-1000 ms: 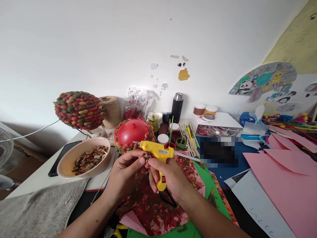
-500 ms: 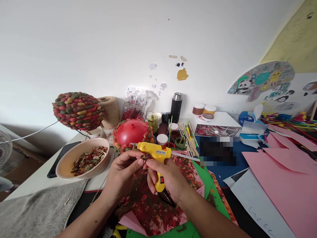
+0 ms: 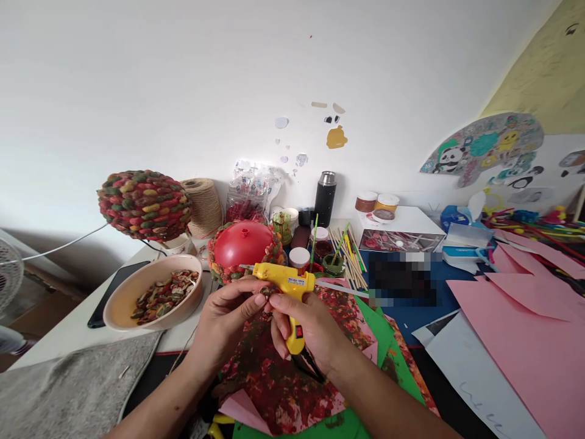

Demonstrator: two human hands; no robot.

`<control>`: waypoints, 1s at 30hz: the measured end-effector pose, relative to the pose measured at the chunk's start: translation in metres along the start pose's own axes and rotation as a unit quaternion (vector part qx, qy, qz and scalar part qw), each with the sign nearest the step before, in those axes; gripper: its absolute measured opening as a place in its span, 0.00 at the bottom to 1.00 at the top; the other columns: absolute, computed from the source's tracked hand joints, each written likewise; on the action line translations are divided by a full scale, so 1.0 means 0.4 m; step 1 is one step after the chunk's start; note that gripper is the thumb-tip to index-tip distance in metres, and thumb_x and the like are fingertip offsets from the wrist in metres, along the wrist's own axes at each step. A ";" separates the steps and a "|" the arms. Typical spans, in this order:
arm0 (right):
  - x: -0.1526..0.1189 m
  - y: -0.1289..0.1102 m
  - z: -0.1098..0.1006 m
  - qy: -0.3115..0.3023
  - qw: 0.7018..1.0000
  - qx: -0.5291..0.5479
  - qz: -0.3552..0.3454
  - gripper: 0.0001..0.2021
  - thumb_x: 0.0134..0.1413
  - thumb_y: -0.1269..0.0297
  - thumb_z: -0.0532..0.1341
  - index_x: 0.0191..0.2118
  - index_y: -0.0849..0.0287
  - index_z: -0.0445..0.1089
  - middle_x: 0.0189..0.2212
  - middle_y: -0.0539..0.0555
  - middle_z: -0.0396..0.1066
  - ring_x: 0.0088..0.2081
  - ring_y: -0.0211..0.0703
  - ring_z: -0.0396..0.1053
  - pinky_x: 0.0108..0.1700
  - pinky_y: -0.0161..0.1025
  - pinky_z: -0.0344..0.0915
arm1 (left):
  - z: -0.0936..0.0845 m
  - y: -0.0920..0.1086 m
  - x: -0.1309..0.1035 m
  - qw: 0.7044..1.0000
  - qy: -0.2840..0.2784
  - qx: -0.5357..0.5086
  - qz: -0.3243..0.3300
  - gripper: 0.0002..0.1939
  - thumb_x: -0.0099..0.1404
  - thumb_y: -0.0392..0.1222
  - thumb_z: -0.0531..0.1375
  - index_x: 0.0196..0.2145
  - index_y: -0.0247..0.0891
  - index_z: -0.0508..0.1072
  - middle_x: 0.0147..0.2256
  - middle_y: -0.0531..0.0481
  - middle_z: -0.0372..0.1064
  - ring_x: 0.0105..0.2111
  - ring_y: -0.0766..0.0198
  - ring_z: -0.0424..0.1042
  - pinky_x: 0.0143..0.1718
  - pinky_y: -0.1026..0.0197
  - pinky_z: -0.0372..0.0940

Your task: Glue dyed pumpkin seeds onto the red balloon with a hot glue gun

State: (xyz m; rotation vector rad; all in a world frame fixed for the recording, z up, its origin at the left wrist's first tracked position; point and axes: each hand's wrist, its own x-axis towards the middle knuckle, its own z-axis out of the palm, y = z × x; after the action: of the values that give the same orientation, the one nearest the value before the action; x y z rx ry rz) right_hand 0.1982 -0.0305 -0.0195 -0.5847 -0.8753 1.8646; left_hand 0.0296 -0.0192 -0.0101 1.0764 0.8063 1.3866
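My right hand [image 3: 311,329] is wrapped round the handle of a yellow glue gun [image 3: 286,280], its nozzle pointing left and a clear glue stick out of its back. My left hand [image 3: 233,311] pinches a small dark, reddish piece [image 3: 265,292] just below the gun; my right thumb also meets it. Behind the nozzle sits a red balloon [image 3: 244,244], ringed with small coloured pieces. Paint-smeared paper [image 3: 292,390] lies under my hands. To the left, a bowl [image 3: 112,305] holds many painted pieces.
A ball covered in coloured pieces [image 3: 144,204] and a twine spool [image 3: 203,207] stand at the back left. Behind are paint jars [image 3: 299,257], wooden sticks [image 3: 350,256] and a black flask [image 3: 325,198]. Pink paper [image 3: 525,347] lies at the right, a grey cloth [image 3: 73,378] at the left.
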 end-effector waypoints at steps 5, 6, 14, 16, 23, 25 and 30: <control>0.002 0.002 0.001 -0.006 1.000 0.009 -0.003 0.21 0.55 0.47 0.76 0.27 0.58 0.74 0.14 0.41 0.64 0.13 0.35 0.65 0.16 0.32 0.59 | 0.003 0.009 -0.001 1.000 0.005 0.014 -0.001 0.15 0.52 0.52 0.85 0.34 0.43 0.92 0.35 0.44 0.87 0.31 0.63 0.83 0.36 0.66 0.79; 0.002 0.002 0.001 -0.008 1.000 0.009 -0.004 0.21 0.55 0.47 0.76 0.27 0.58 0.73 0.14 0.41 0.64 0.13 0.35 0.65 0.16 0.32 0.59 | 0.004 0.010 -0.002 1.000 0.006 0.016 0.000 0.16 0.52 0.52 0.85 0.33 0.43 0.91 0.35 0.44 0.87 0.31 0.63 0.83 0.36 0.66 0.79; 0.000 0.008 0.002 -0.012 1.000 -0.001 -0.005 0.23 0.57 0.44 0.76 0.27 0.58 0.73 0.14 0.41 0.63 0.13 0.35 0.65 0.16 0.32 0.58 | 0.004 0.016 -0.003 0.999 0.005 0.034 0.013 0.16 0.53 0.53 0.84 0.34 0.41 0.91 0.33 0.45 0.86 0.30 0.64 0.81 0.35 0.66 0.79; 0.000 0.006 0.004 -0.017 1.000 -0.004 -0.004 0.24 0.56 0.43 0.76 0.27 0.57 0.72 0.14 0.41 0.63 0.13 0.35 0.65 0.17 0.32 0.57 | 0.004 0.018 -0.003 0.999 0.003 0.033 0.014 0.16 0.54 0.53 0.84 0.34 0.41 0.90 0.31 0.46 0.85 0.29 0.64 0.80 0.34 0.66 0.78; -0.001 0.001 0.008 -0.017 0.999 -0.028 -0.002 0.26 0.57 0.40 0.76 0.27 0.56 0.70 0.14 0.41 0.62 0.14 0.35 0.64 0.18 0.32 0.56 | 0.003 0.021 -0.005 1.000 0.001 0.026 0.009 0.15 0.54 0.51 0.84 0.33 0.41 0.90 0.30 0.46 0.83 0.28 0.64 0.78 0.33 0.67 0.77; -0.002 0.002 0.009 -0.016 0.999 -0.030 -0.003 0.27 0.57 0.39 0.76 0.27 0.56 0.70 0.14 0.41 0.62 0.14 0.35 0.64 0.18 0.33 0.56 | 0.004 0.021 -0.004 1.000 -0.003 0.019 0.008 0.16 0.54 0.52 0.84 0.33 0.41 0.90 0.29 0.47 0.83 0.28 0.65 0.78 0.32 0.67 0.76; -0.003 0.000 0.015 -0.006 1.000 -0.012 -0.004 0.25 0.53 0.40 0.79 0.36 0.56 0.74 0.14 0.39 0.64 0.14 0.35 0.65 0.17 0.31 0.57 | 0.006 0.024 -0.003 1.000 0.003 0.006 0.005 0.16 0.52 0.51 0.85 0.32 0.41 0.89 0.28 0.49 0.81 0.27 0.67 0.77 0.31 0.69 0.75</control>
State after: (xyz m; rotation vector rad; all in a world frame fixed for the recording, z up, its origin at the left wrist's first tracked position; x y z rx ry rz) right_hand 0.1945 -0.0337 -0.0156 -0.5835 -0.9076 1.8552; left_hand 0.0285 -0.0219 -0.0004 1.0866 0.8150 1.3946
